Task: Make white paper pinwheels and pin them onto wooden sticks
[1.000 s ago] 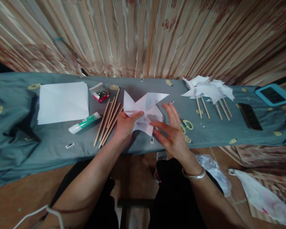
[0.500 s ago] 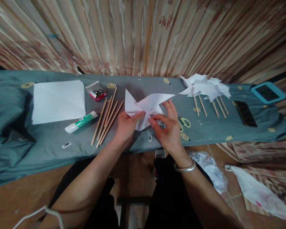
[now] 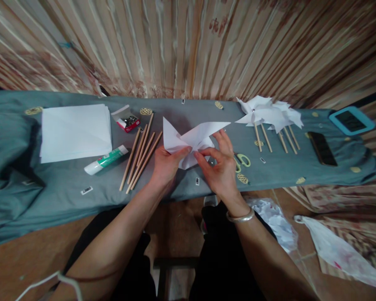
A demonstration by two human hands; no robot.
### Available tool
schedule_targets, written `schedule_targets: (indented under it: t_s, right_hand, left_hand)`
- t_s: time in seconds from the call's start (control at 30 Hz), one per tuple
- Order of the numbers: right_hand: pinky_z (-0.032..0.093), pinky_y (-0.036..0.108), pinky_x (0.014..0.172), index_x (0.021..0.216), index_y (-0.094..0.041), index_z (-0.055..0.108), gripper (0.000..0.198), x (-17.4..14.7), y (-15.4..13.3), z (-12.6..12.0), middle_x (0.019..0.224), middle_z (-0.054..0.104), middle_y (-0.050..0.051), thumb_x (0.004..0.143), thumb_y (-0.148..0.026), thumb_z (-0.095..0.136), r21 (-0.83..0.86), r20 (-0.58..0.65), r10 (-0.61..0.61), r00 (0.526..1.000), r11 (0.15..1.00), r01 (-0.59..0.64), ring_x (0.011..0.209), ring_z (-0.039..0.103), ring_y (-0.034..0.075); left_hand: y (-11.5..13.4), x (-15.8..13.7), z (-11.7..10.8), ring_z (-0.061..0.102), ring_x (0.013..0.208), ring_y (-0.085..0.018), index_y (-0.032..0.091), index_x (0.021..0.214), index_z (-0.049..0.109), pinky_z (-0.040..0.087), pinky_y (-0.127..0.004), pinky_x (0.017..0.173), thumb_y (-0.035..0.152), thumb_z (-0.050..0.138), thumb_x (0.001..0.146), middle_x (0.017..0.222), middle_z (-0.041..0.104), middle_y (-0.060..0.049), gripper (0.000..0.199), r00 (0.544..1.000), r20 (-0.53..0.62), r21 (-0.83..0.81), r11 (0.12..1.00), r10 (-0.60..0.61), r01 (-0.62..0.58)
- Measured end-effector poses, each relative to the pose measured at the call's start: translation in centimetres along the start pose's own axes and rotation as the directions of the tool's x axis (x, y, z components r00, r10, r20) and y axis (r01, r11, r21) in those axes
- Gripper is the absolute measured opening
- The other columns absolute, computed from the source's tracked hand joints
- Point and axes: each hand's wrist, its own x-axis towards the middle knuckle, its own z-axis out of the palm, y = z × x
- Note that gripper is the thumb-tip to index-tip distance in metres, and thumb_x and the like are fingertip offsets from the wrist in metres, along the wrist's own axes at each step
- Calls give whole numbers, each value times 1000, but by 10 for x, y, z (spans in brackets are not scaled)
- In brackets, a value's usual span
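Observation:
A white paper pinwheel (image 3: 203,130), its corners folded in toward the centre, is held above the table between my two hands. My left hand (image 3: 167,163) grips its left side, the thumb pressed near the centre. With thumb and index finger together, my right hand (image 3: 218,165) pinches a folded part by the middle; its other fingers sit behind the right side. Whether a small pin is in that pinch I cannot make out. Scissors with green handles (image 3: 243,160) lie just right of my right hand. Several wooden sticks (image 3: 142,156) rest left of my left hand.
Left on the grey-green cloth (image 3: 65,184) are a stack of white paper (image 3: 77,133), a glue stick (image 3: 106,160) and an open red box of pins (image 3: 128,121). Finished pinwheels on sticks (image 3: 269,115), a black phone (image 3: 322,148) and a blue-framed device (image 3: 351,121) lie right.
My right hand's fingertips have shifted very slightly at the pinwheel's centre, and its lower edge has tipped up a little. Both hands keep hold of the paper.

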Motion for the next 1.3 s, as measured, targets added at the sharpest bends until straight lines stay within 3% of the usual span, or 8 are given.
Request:
schedule_targets:
  t_s: [0.67,1.03,1.13,1.23,1.3]
  right_hand:
    - [36,56,111,75,-23,70,17,1,0,1,136,59,6,87,-32,63,23,-24,17,1000,1000,-16,141,39,28]
    - [35,54,112,80,-22,72,19,-3,-9,-6,138,58,7,89,-35,61,-41,2,-41,999,998,41,141,40,28]
    - [36,52,112,84,-24,72,17,4,4,-23,136,60,6,90,-35,59,-14,-26,-42,999,999,42,138,44,27]
    - [43,51,106,86,-23,72,17,11,37,-43,123,67,9,89,-34,59,9,-149,93,984,996,-93,119,61,27]
    - [48,48,98,84,-21,72,18,12,57,-52,113,72,10,87,-35,61,11,-168,166,972,986,-167,108,66,27]
  left_hand:
    - [3,0,6,66,62,-16,16,69,71,52,-27,61,18,85,44,70,74,-1,29,999,-29,72,997,30,-27]
    - [3,5,2,65,62,-15,14,73,71,52,-27,63,22,83,51,74,74,-2,26,997,-61,75,997,39,-34]
    - [9,16,-8,67,65,-17,16,71,71,54,-29,64,21,83,50,73,74,-2,25,990,-106,89,993,90,-81]
    - [16,25,-19,69,71,-19,19,71,70,56,-31,69,21,84,50,75,74,-1,25,980,-133,119,984,149,-133]
    - [20,27,-24,70,75,-21,20,70,70,57,-32,71,21,85,50,75,74,-1,25,976,-145,131,981,162,-143]
